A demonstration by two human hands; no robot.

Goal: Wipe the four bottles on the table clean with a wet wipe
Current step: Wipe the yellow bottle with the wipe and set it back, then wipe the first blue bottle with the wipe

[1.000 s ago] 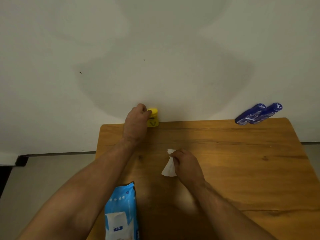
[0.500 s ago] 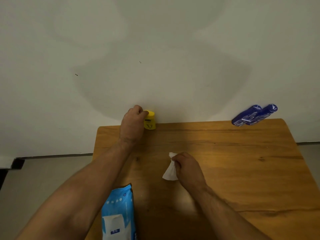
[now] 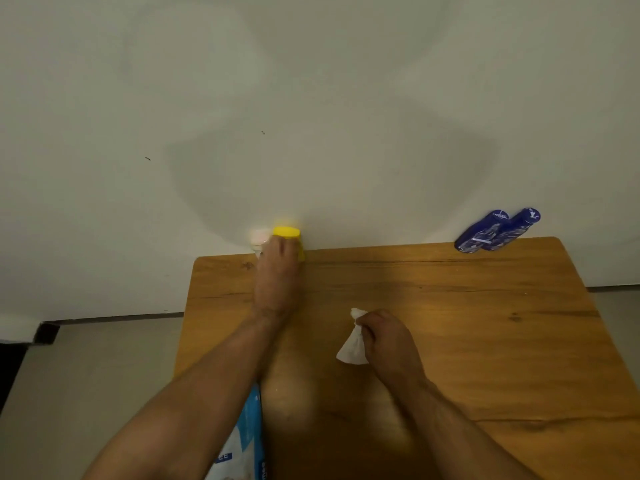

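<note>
My left hand (image 3: 277,275) reaches to the table's far edge and grips a yellow bottle (image 3: 287,233), covering most of its body. Just left of it a pale pink-capped bottle (image 3: 259,237) peeks out from behind my fingers. Two dark blue bottles (image 3: 497,230) stand side by side at the far right corner against the wall. My right hand (image 3: 384,336) rests near the middle of the wooden table (image 3: 485,323) and pinches a crumpled white wet wipe (image 3: 351,348).
A blue and white wet-wipe pack (image 3: 242,441) lies at the near left edge, partly under my left forearm. A white wall rises right behind the table. Grey floor shows on the left and right.
My left hand shifted right from beside the yellow bottle onto it, uncovering the pale bottle on the left. The right hand with the wipe stayed put.
</note>
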